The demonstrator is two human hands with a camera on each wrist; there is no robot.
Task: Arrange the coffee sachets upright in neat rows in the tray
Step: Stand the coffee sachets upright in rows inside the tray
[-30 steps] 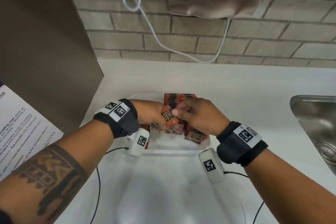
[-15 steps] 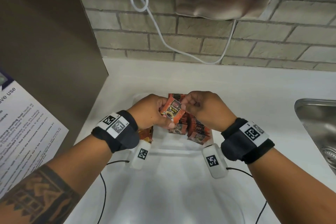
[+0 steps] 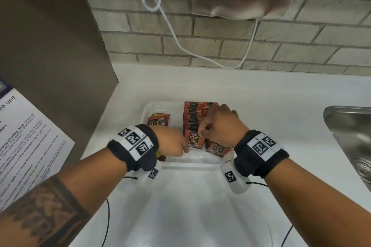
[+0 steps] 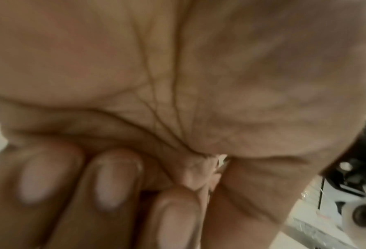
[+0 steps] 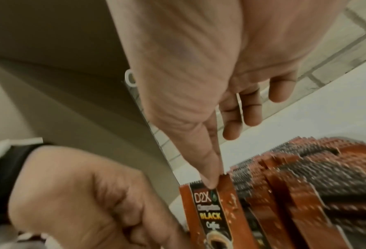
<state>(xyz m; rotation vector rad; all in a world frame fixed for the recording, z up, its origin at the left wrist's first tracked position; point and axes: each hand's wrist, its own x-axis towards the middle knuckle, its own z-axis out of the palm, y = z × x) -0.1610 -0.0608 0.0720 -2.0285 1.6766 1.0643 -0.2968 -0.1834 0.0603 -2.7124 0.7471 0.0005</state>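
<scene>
- Clear plastic rectangular tray sits on the white worktop, at 12 o'clock from the person, holding red-and-black coffee sachets.
- Upright row of sachets stands along the tray's right half, running toward 12 o'clock; the right wrist view shows their serrated top edges packed close together.
- Front sachet, marked "D2X BLACK Coffee", stands at the 6 o'clock end of that row.
- Right hand pinches the top edge of this front sachet between thumb and forefinger; the right wrist view shows the thumb tip on the sachet and the other fingers loosely spread above the row.
- Left hand is low at the tray's 7 o'clock side, just left of the front sachet; the left wrist view shows only its palm and fingers curled inward, pressed together, with nothing visible inside.
- Loose flat sachets lie in the tray's left half, at 10 o'clock from the left hand, seen only from the head view.
- Steel sink lies at 3 o'clock.
</scene>
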